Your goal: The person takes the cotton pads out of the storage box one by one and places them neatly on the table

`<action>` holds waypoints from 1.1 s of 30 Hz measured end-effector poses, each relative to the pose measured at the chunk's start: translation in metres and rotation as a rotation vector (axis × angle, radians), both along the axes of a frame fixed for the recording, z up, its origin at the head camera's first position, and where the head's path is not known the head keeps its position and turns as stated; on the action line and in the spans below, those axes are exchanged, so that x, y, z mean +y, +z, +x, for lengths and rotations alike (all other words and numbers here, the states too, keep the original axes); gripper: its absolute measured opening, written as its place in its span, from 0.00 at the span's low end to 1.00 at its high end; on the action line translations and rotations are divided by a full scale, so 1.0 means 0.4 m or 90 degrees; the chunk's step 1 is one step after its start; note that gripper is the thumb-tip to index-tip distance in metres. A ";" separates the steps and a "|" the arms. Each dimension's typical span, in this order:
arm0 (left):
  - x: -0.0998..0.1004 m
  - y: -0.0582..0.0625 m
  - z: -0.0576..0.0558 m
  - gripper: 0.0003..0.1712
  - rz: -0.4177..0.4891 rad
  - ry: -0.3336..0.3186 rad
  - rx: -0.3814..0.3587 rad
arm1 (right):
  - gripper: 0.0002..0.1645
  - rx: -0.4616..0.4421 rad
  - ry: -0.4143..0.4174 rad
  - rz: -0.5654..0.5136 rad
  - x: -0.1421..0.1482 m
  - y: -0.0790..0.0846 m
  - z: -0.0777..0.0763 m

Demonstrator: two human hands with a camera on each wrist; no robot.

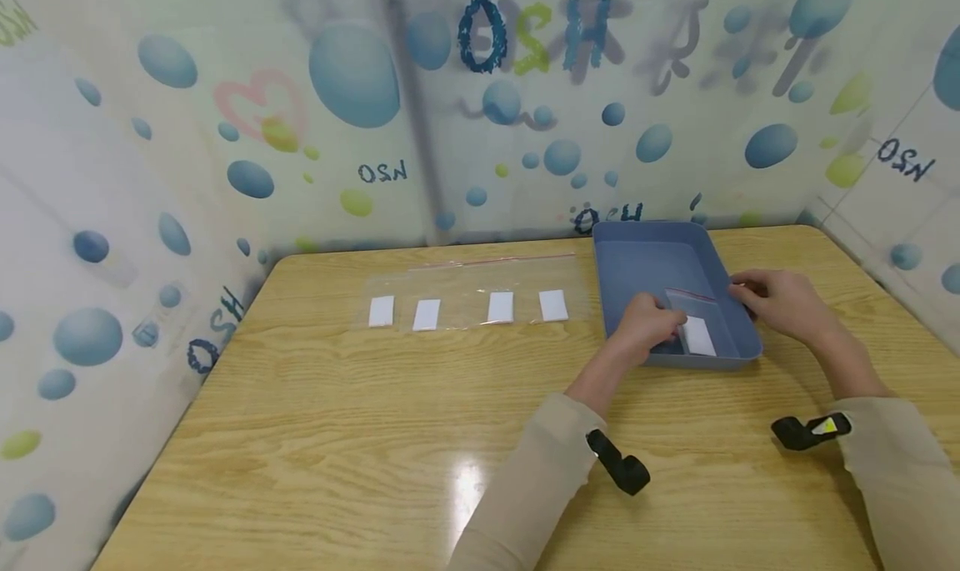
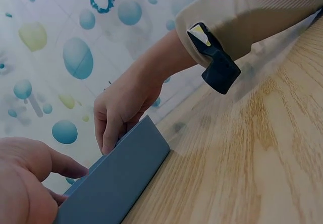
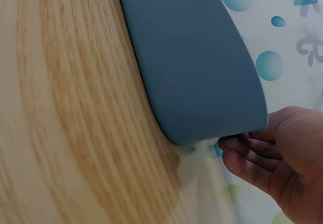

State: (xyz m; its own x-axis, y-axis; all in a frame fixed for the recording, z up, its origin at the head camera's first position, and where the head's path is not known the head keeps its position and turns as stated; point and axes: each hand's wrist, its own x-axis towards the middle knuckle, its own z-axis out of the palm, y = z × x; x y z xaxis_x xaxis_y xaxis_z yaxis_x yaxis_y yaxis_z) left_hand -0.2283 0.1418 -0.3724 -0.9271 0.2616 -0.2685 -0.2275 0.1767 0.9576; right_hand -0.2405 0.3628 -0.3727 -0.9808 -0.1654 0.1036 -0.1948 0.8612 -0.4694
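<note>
A blue-grey tray [image 1: 648,258] stands toward the back right of the table. My left hand [image 1: 647,328] reaches over its near-left part and pinches the edge of a clear zip bag [image 1: 693,296] with a white rectangular piece [image 1: 698,336] inside. In the left wrist view, the left hand [image 2: 25,178] dips over the tray wall [image 2: 121,168], which hides its fingertips. My right hand [image 1: 780,300] grips the tray's right rim. The right wrist view shows that hand [image 3: 298,158] with its thumb near the rim and its fingers bent beneath, outside the wall.
Left of the tray, several clear zip bags [image 1: 465,279] lie in a row along the back of the wooden table [image 1: 337,438], each with a white piece [image 1: 427,314]. A patterned wall covering [image 1: 450,154] rises behind the table's back edge.
</note>
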 end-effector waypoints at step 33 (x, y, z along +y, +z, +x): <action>0.024 -0.016 0.014 0.16 -0.099 0.053 0.100 | 0.23 0.010 0.006 -0.004 0.002 0.000 0.001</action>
State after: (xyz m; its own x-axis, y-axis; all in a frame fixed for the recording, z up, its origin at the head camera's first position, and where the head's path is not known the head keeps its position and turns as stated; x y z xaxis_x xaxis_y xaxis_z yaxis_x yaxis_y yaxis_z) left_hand -0.2228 0.1516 -0.3787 -0.9775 0.1490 -0.1496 -0.0973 0.3113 0.9453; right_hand -0.2402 0.3635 -0.3727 -0.9774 -0.1740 0.1200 -0.2104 0.8560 -0.4723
